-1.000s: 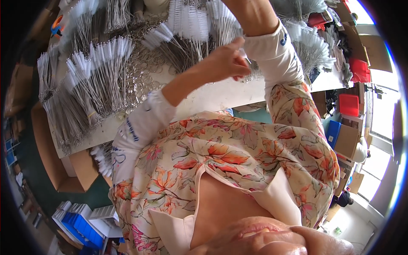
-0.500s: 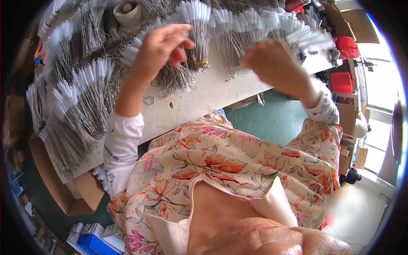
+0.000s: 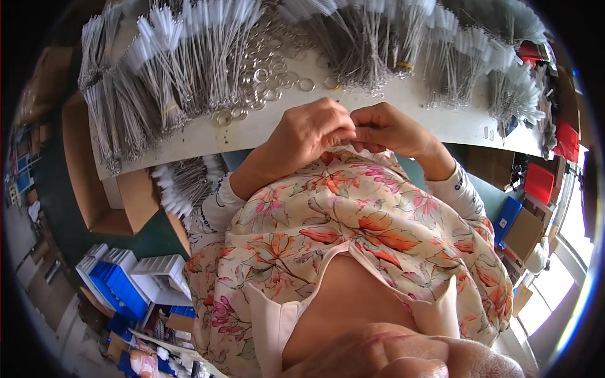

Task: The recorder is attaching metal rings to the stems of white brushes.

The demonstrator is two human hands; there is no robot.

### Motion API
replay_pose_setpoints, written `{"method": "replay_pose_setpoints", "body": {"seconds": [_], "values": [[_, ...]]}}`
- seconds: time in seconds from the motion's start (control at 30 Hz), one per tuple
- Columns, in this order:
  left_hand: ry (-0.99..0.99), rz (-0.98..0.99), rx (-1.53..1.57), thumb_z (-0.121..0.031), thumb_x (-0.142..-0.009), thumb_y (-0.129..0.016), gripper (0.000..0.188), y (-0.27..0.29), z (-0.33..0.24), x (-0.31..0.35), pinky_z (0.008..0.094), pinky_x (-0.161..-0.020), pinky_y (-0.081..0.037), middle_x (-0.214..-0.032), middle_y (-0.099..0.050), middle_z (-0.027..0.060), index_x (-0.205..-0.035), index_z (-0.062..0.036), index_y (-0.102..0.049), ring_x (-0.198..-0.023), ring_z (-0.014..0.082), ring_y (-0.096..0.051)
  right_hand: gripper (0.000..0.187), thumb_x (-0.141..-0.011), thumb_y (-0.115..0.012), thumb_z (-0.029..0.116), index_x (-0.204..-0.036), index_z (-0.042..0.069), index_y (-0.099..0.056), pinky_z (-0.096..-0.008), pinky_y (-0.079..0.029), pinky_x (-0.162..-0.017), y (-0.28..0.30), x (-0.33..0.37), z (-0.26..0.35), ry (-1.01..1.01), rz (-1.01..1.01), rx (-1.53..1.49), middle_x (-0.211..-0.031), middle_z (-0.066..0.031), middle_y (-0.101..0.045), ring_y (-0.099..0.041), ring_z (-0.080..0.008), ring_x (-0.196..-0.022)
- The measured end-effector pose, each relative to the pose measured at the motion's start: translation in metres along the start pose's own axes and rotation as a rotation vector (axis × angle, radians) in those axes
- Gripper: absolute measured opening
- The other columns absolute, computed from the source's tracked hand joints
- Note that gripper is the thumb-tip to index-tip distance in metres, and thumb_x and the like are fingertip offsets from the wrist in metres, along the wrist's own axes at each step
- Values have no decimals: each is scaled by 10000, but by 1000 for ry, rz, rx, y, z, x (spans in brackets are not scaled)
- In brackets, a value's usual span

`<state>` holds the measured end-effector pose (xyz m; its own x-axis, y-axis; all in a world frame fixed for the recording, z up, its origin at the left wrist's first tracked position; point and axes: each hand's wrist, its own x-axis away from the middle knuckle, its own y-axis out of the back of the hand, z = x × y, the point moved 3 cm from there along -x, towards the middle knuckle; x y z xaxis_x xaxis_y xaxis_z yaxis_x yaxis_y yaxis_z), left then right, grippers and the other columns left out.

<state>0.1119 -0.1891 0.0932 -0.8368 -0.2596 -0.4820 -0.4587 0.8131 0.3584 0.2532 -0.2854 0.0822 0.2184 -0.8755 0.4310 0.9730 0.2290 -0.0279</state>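
Note:
My left hand [image 3: 313, 131] and my right hand [image 3: 396, 130] meet at the table's near edge, in front of my body. The fingers of both are closed and pinched together at the tips. Whatever is between them is hidden or too small to make out. Just beyond my left hand, loose metal rings [image 3: 272, 94] lie scattered on the white table [image 3: 353, 104]. Thin wire-handled brushes with white bristles [image 3: 167, 82] are massed at the left, handle ends toward me. Another bunch of these brushes [image 3: 378, 47] lies beyond my hands.
More brushes [image 3: 469, 57] spread along the right of the table. Below its left edge stand an open cardboard box [image 3: 135, 201] and brushes [image 3: 186, 183]. Blue and white bins [image 3: 120, 286] are at lower left. Red containers [image 3: 539, 183] stand at the right.
Both hands were raised apart over the brushes. They have come down toward me and together at the table's near edge. The view has shifted too, showing more loose rings.

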Motion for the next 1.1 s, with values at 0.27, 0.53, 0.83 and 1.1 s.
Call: {"method": "replay_pose_setpoints", "body": {"seconds": [0.27,0.53,0.83,1.1], "values": [[-99,-43,-20,-152,-689,-728,290,10,-17,8,293,-632,-507,-818,-582,43,-942,-64,-618,-756,195,-605,208,-890,-564,219,-850,20,-610,-155,-333,-461,-8,-1,9,-108,161,-350,-691,8,-579,-433,-13,-544],[46,217,-849,-151,-653,-725,178,36,68,3,321,-816,-368,-879,-616,-54,-806,-117,-638,-846,167,-518,86,-812,-584,118,-817,43,-626,-345,-472,-562,16,12,-40,-47,-481,1213,-753,-93,-642,-624,-243,-660],[489,-144,89,-90,-869,-576,109,25,25,-6,220,-620,-471,-815,-601,48,-914,4,-547,-694,89,-573,217,-862,-605,202,-924,-1,-646,-194,-399,-497,4,-13,19,354,-456,-107,-729,-17,-636,-469,-37,-545],[421,-468,400,-50,-865,-571,92,5,17,-10,209,-538,-494,-749,-610,54,-939,5,-574,-617,96,-593,154,-851,-614,151,-866,1,-647,-204,-430,-542,-11,-11,25,353,-367,-297,-882,-43,-618,-524,-68,-638]]}}
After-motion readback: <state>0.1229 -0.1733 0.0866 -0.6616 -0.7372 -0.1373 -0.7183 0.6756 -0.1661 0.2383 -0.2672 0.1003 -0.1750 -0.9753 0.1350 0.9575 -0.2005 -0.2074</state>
